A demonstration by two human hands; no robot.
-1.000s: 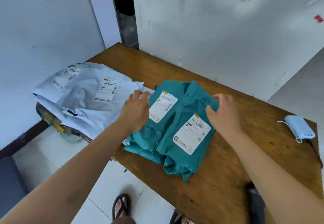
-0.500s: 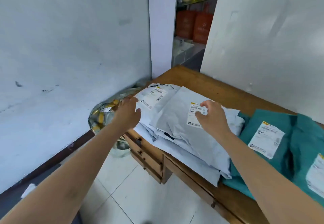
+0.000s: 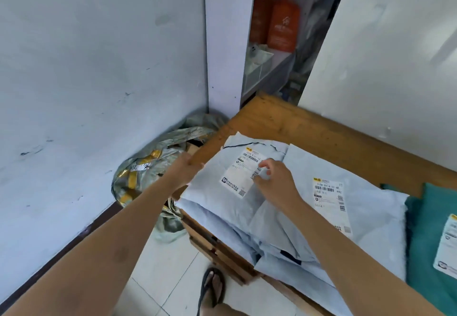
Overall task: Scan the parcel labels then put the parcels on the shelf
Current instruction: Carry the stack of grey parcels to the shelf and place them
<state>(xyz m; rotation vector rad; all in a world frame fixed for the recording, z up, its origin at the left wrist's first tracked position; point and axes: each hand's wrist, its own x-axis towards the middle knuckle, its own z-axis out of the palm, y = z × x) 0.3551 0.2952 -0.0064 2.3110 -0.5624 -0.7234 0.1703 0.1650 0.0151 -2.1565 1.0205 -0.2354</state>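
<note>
Several grey parcel bags lie stacked on the left end of the wooden table (image 3: 321,132). The left grey parcel (image 3: 217,192) carries a white label (image 3: 241,174). My left hand (image 3: 185,169) grips this parcel's left edge at the table corner. My right hand (image 3: 277,182) rests on the same parcel, fingertips pinched at the label's right edge. A second grey parcel (image 3: 371,206) with its own label (image 3: 331,202) lies to the right. A teal parcel (image 3: 430,231) shows at the far right.
A silvery sack (image 3: 148,174) of goods sits on the floor in the wall corner left of the table. Behind the table a gap shows a shelf (image 3: 269,68) with orange bags (image 3: 282,26). My sandalled foot (image 3: 212,288) stands on the tiled floor below.
The view swung left from the teal parcels to the grey pile. Both hands moved onto the left grey parcel, the left at its edge, the right at its label.
</note>
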